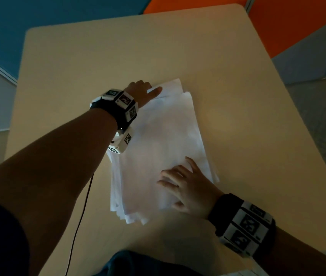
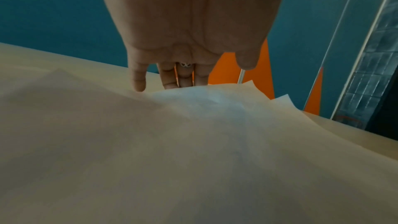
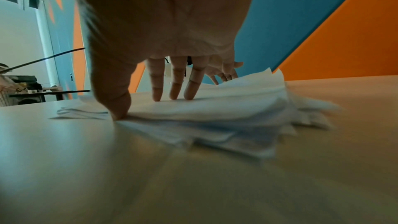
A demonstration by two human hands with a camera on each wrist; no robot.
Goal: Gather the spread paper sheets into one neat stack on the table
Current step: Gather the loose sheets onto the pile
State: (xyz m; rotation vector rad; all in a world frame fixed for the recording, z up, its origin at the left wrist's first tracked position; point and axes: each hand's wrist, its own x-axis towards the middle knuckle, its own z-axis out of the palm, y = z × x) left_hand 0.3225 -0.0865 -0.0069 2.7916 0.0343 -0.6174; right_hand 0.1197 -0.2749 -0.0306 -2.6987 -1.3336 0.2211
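A loose pile of white paper sheets [image 1: 158, 148] lies in the middle of the beige table [image 1: 257, 116], its edges and corners fanned out unevenly. My left hand [image 1: 144, 88] is at the pile's far left corner. Its straight fingers [image 2: 168, 77] point down behind the far edge of the paper [image 2: 193, 142], with the thumb above the sheets. My right hand [image 1: 180, 182] lies spread on the near right part of the pile. Its fingertips [image 3: 156, 88] press on the top sheet of the paper [image 3: 215, 117], and its thumb touches the near edge.
A thin black cable [image 1: 80, 212] hangs from my left wrist across the near left of the table. Bare tabletop [image 3: 129, 176] surrounds the pile on all sides. Blue and orange wall panels [image 1: 297, 26] stand beyond the far edge.
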